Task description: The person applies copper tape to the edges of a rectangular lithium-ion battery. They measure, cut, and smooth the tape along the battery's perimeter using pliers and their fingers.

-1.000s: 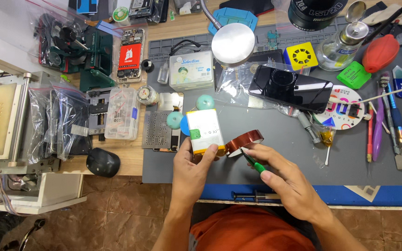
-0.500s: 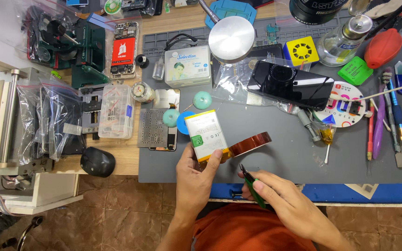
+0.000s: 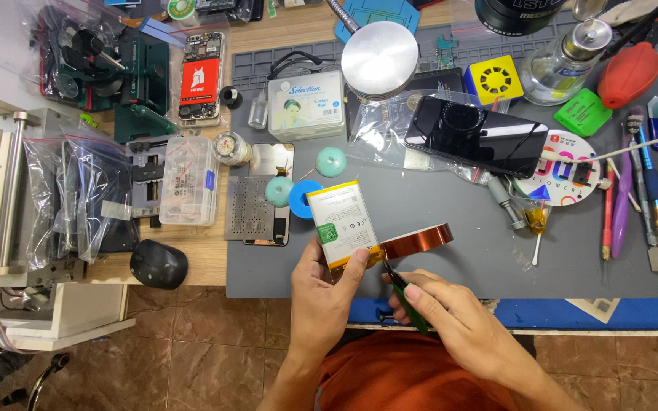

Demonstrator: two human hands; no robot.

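— What's the left hand (image 3: 327,293) doing?
— Gripping the lower end of a white battery (image 3: 342,224), thumb on its face, just above the grey mat (image 3: 451,251) at its near edge.
— And the right hand (image 3: 451,320)?
— Closed around green-handled scissors (image 3: 405,298), tips at the amber tape (image 3: 414,240) that runs from the battery's bottom corner.
— Anything nearby?
— A black phone (image 3: 475,135) lies well beyond, on clear bags.
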